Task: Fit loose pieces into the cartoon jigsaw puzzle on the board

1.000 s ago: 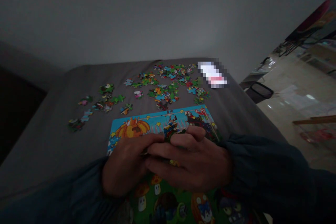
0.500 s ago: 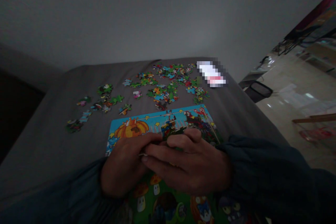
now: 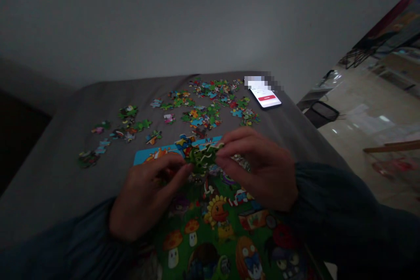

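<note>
My left hand (image 3: 144, 194) and my right hand (image 3: 262, 168) each pinch an end of a small cluster of joined green puzzle pieces (image 3: 203, 156), held just above the puzzle board. The colourful cartoon puzzle board (image 3: 223, 232) lies under my hands on the grey cloth, showing a sunflower, mushrooms and a blue sky strip. Several loose puzzle pieces (image 3: 203, 116) lie scattered on the cloth beyond the board, with a smaller group of pieces (image 3: 126, 122) to the left.
A lit phone (image 3: 266, 96) lies at the far right of the grey covered surface (image 3: 59, 175). A plain wall stands behind. To the right the surface drops off to a shiny floor (image 3: 361, 127) with a dark bin (image 3: 323, 113).
My hands have lifted and drawn apart from a clasped position over the board. The green cluster of pieces now shows between my fingertips, and more of the board is uncovered.
</note>
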Tool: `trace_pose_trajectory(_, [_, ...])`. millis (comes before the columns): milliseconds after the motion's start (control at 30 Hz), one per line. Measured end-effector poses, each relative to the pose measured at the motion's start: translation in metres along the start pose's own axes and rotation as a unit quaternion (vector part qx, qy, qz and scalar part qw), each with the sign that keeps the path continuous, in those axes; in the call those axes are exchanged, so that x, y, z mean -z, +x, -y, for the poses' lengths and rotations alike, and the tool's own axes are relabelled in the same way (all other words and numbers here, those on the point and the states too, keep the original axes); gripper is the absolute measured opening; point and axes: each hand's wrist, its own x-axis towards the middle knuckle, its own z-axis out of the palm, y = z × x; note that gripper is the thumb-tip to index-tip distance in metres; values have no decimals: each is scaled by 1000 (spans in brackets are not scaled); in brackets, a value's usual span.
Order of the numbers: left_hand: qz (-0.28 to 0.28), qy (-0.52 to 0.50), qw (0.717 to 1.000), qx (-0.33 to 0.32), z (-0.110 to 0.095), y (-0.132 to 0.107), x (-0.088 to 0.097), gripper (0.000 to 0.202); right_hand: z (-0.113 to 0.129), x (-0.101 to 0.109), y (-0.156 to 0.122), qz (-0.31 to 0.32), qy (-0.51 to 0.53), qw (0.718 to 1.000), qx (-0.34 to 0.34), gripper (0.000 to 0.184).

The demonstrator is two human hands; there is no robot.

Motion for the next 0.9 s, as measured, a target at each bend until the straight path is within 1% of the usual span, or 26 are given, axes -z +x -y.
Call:
trace_pose_trajectory(67, [7,-12,1000,24,2,0,1,26,-5,-2,-1,9,36,998,-57,13])
trace_pose_trajectory(133, [12,-24,999,40,5,0,1,27,-10,-3,-2,26,60,993,-99,11])
trace_pose_trajectory(267, [10,-37,998,47,8,-1,-1,28,-12,-3,-5,38,86,984,-151,11])
trace_pose_trajectory(433, [4,-50,997,55,7,-1,-2,28,-9,-4,-4,19,102,977,-185,16])
trace_pose_trajectory(567, [-5,-53,996,69,9,-1,0,27,-8,-4,-2,19,107,973,-206,16])
trace_pose_trajectory(667, [-18,-71,995,72,9,-1,3,24,-9,-3,-2,31,111,970,-212,15])
trace_pose_trajectory(767, [-46,-65,994,72,7,1,6,23,-11,-3,-4,48,129,967,-214,12])
trace_pose_trajectory(900, [-59,-60,993,84,6,3,7,22,-11,-3,-5,81,155,958,-226,19])
